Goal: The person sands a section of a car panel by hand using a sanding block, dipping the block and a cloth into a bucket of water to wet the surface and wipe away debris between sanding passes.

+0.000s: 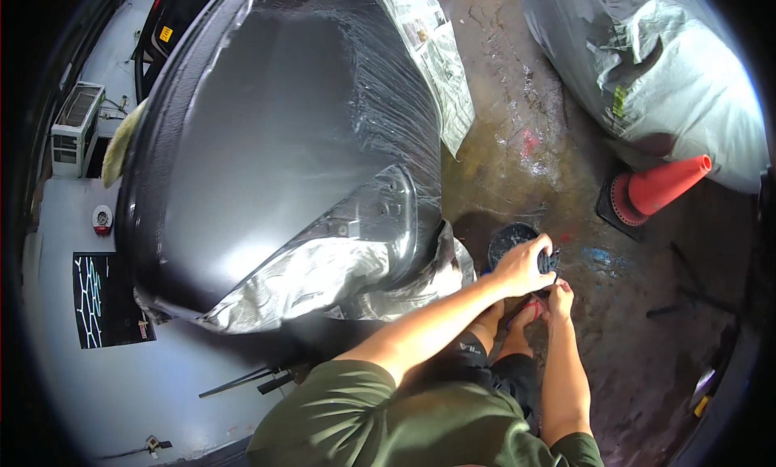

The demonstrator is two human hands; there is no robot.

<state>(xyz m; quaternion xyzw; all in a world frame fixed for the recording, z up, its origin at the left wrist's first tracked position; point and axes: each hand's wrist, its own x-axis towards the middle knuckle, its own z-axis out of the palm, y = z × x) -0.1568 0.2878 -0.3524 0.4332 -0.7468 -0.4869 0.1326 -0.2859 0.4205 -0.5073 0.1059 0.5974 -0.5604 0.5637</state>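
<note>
Already, paper masking (319, 263) edged the uncovered dark panel (263, 144), while my left hand (518, 267) clasped a black item (549, 262), my right hand (559, 297) of unclear grip.

**Floor: stained, shiny in spots, a few things on it**

Brown concrete-looking floor (485, 184), patchy, glossy streaks toward the top. Pinkish-red stain (529, 141) up top, blue smear (598, 257) lower down.

On it: orange-red traffic cone (669, 184), upright on its black base (613, 204), right side. Round dark container (504, 242) just ahead of the person's feet, partly hidden; contact with floor unclear. Visible foot (520, 320) in a red sandal (531, 306). Thin dark bars (703, 297) below the cone, too dim to identify.
</note>
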